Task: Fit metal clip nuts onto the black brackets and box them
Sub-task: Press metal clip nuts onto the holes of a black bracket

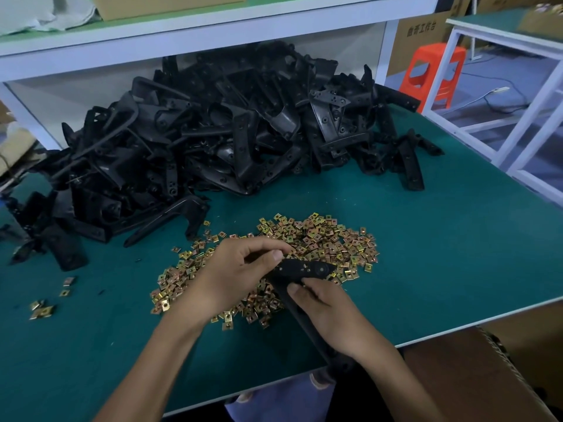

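Between the two hands, just above the near edge of the worktop (441,254), a single black bracket (307,269) is held. Its flat, holed head lies under the grip of the left hand (240,269), whose thumb presses on the head's upper face while the curled fingers close round its far edge. Its long stem runs down toward the person, past the grip of the right hand (329,315), which pinches the stem with thumb and forefinger just below the head. Both forearms reach in from the bottom, the left angled right and the right angled left, wrists well apart.

Whether a nut sits between the left fingertips cannot be told. The stem's lower end is hidden behind the right wrist.

Right under and beyond both grips spreads a loose pile of brass-coloured clip nuts (323,239), with a few strays (42,312) far to the left. Farther beyond, a big heap of black brackets (228,132) fills the back of the worktop below a white shelf (213,22). To the right of the right hand, off the worktop's edge, stands a cardboard box (457,376), partly cut off.
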Demonstrator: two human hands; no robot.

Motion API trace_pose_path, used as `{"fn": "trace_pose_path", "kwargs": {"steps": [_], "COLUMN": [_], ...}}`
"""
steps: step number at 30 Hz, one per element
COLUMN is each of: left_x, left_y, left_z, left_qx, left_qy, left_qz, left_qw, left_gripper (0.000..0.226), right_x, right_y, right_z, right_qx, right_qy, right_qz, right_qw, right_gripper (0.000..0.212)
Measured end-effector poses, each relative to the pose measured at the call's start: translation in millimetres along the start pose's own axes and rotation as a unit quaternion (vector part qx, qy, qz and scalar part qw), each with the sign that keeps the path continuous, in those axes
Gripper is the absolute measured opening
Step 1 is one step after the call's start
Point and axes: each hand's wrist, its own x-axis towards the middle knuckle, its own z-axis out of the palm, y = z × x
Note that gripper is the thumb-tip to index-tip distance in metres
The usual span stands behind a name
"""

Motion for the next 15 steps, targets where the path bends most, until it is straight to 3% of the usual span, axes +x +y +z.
{"fn": "trace_pose_path", "kwargs": {"steps": [10,15], "left_x": [-4.4,-4.4], "left_y": [1.6,3.5], "left_z": [4.1,3.0], "left_qx": [-0.021,0.028], "left_qy": [-0.038,-0.041], "left_qz": [-0.011,-0.001], "left_qw": [0.999,0.999], "left_gripper": [0.023,0.036], "right_x": [-0.1,1.2], "right_y": [-6.0,-6.2], "right_z": [-1.9,-2.8], "right_qx": [0.051,0.063], "right_qy": [-0.001,-0.010], "right_qz": [0.018,0.027], "right_qw": [0.999,0.998], "right_gripper": [0.025,0.025]}}
